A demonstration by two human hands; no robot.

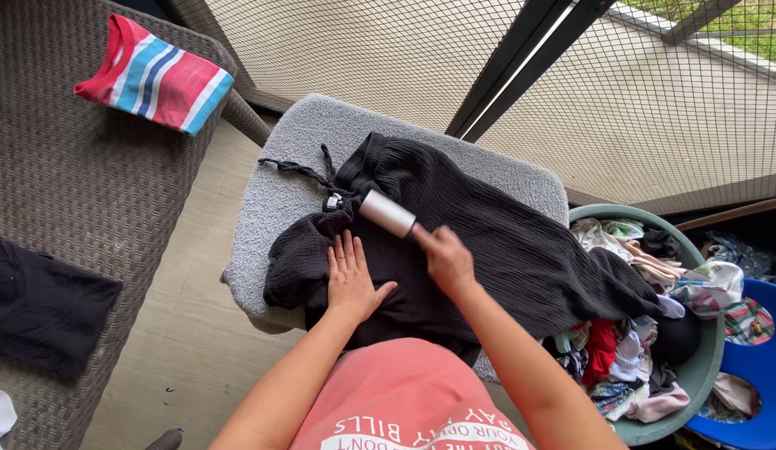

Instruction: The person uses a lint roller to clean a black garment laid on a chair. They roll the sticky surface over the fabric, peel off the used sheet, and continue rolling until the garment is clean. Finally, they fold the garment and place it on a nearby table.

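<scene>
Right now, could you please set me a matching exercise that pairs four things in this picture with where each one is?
Things:
1. lint roller
2. striped folded garment
3. left hand
4. mixed laundry

Places:
A. heaped in the green basin
B. pressed flat on the black garment
C. on the wicker seat, upper left
D. in the right hand, on the black garment

Pairs: 1-D, 2-C, 3-B, 4-A

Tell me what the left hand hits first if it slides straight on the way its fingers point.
Left hand lies flat on the black garment, fingers pointing away from the person. Probably more garment first, then the lint roller slightly right.
</scene>
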